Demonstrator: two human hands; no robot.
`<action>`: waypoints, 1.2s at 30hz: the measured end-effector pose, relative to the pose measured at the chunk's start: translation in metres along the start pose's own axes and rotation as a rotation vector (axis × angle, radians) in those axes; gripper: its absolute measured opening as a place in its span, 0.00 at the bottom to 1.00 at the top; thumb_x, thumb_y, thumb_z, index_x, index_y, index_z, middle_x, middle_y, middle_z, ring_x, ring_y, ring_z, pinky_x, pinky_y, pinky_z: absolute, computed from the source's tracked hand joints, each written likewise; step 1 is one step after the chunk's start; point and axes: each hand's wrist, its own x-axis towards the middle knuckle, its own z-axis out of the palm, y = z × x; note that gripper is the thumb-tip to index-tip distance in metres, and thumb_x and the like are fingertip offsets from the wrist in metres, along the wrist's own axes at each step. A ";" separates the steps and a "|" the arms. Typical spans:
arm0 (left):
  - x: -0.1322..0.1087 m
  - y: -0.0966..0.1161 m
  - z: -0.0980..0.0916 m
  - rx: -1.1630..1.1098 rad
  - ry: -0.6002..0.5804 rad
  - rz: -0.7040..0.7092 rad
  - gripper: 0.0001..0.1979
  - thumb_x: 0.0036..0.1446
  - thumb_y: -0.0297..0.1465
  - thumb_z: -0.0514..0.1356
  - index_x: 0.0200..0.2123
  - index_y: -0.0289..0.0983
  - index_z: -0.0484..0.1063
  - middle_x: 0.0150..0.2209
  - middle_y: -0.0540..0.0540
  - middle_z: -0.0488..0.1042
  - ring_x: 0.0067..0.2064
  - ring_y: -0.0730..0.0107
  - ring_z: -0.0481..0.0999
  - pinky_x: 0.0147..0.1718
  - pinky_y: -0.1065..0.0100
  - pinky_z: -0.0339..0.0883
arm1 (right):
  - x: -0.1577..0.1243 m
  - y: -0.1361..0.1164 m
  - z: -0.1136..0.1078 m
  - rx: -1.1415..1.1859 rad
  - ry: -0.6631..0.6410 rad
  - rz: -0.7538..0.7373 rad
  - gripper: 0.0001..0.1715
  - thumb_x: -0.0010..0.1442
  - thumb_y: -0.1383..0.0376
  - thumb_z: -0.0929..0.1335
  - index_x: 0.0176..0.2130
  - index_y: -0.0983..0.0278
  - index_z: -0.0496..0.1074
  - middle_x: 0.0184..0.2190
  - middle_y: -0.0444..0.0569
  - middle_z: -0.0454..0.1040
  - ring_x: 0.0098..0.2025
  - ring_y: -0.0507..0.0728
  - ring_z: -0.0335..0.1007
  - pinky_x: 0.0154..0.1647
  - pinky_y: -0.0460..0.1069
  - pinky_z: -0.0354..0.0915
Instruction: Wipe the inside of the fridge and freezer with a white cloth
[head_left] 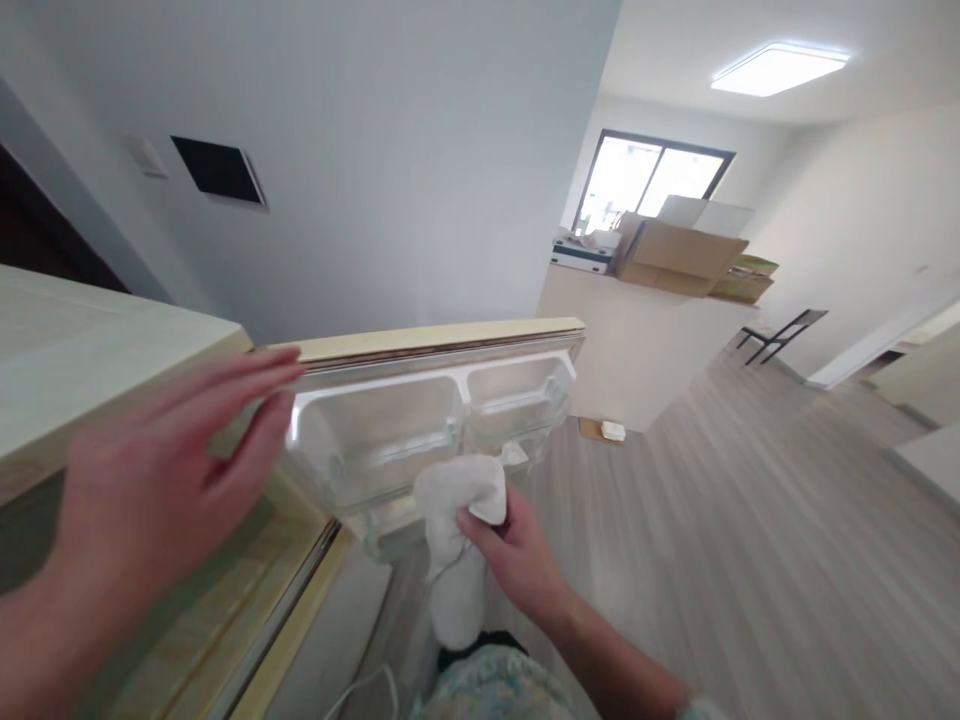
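Observation:
My right hand point(517, 550) is closed around a bunched white cloth point(450, 500), part of which hangs down below it. Just beyond the cloth stands an open refrigerator door point(420, 340), its inner side fitted with clear plastic door bins point(382, 430). A small white scrap point(514, 455) shows by the right-hand bin. My left hand point(180, 460), slightly blurred, reaches in front of the refrigerator body point(97, 350) with fingers stretched out and thumb apart. Its fingertips overlap the door's near upper corner; whether they touch it I cannot tell. Nothing is visible in that hand.
A white cord point(371, 685) loops at the bottom. Cardboard boxes point(679, 255) sit on a half-height wall point(637, 330) at the back right. A chair point(784, 335) stands farther off. A small white item point(613, 430) lies on the wood-look floor point(720, 520).

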 end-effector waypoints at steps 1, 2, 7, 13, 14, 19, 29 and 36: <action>0.029 -0.002 0.004 0.065 0.023 -0.017 0.23 0.71 0.44 0.53 0.55 0.37 0.79 0.60 0.43 0.78 0.61 0.56 0.77 0.65 0.55 0.67 | 0.015 -0.011 0.000 -0.111 0.033 -0.130 0.18 0.62 0.57 0.73 0.48 0.66 0.77 0.44 0.53 0.81 0.44 0.58 0.77 0.48 0.51 0.72; 0.055 -0.004 0.010 0.118 -0.035 -0.025 0.27 0.72 0.45 0.50 0.55 0.32 0.79 0.59 0.39 0.78 0.61 0.53 0.76 0.64 0.53 0.66 | 0.030 -0.019 0.002 -0.227 0.048 -0.259 0.15 0.63 0.60 0.71 0.47 0.65 0.76 0.43 0.52 0.81 0.44 0.58 0.76 0.48 0.51 0.72; 0.116 -0.027 0.056 0.225 -0.644 -0.142 0.38 0.72 0.50 0.38 0.52 0.29 0.78 0.51 0.31 0.81 0.52 0.47 0.78 0.53 0.53 0.67 | 0.111 -0.024 0.056 -0.788 -0.144 -0.669 0.21 0.65 0.75 0.63 0.56 0.66 0.72 0.56 0.53 0.76 0.60 0.56 0.69 0.65 0.50 0.64; 0.112 -0.048 0.075 0.478 -0.721 0.007 0.37 0.72 0.46 0.34 0.49 0.32 0.79 0.43 0.31 0.82 0.41 0.50 0.78 0.40 0.60 0.59 | 0.153 0.018 0.123 -1.110 -0.389 -0.709 0.12 0.74 0.69 0.62 0.51 0.67 0.72 0.49 0.51 0.77 0.50 0.59 0.73 0.51 0.50 0.71; 0.111 -0.048 0.074 0.479 -0.716 0.016 0.37 0.72 0.46 0.34 0.48 0.33 0.79 0.43 0.31 0.82 0.40 0.50 0.78 0.39 0.60 0.58 | 0.152 0.020 0.120 -1.109 -0.360 -0.698 0.13 0.74 0.69 0.61 0.52 0.66 0.72 0.49 0.51 0.77 0.50 0.59 0.73 0.50 0.50 0.71; 0.108 -0.042 0.071 0.421 -0.724 0.032 0.35 0.73 0.45 0.33 0.43 0.35 0.78 0.41 0.33 0.81 0.39 0.52 0.77 0.37 0.61 0.55 | 0.136 0.012 0.077 -1.028 0.057 -0.472 0.18 0.72 0.74 0.60 0.55 0.66 0.72 0.51 0.54 0.76 0.54 0.59 0.69 0.58 0.51 0.67; 0.108 -0.035 0.069 0.418 -0.697 0.038 0.40 0.72 0.46 0.31 0.46 0.33 0.80 0.43 0.30 0.81 0.40 0.50 0.77 0.38 0.58 0.60 | 0.150 0.043 0.141 -1.242 -0.386 -0.477 0.15 0.73 0.71 0.62 0.52 0.71 0.74 0.50 0.57 0.79 0.50 0.62 0.75 0.49 0.52 0.71; 0.110 -0.038 0.070 0.424 -0.705 0.021 0.38 0.71 0.45 0.32 0.43 0.33 0.79 0.42 0.29 0.81 0.39 0.47 0.79 0.40 0.53 0.68 | 0.144 0.006 0.107 -1.285 -0.200 -0.459 0.14 0.74 0.70 0.61 0.51 0.66 0.74 0.48 0.54 0.80 0.48 0.60 0.76 0.48 0.51 0.69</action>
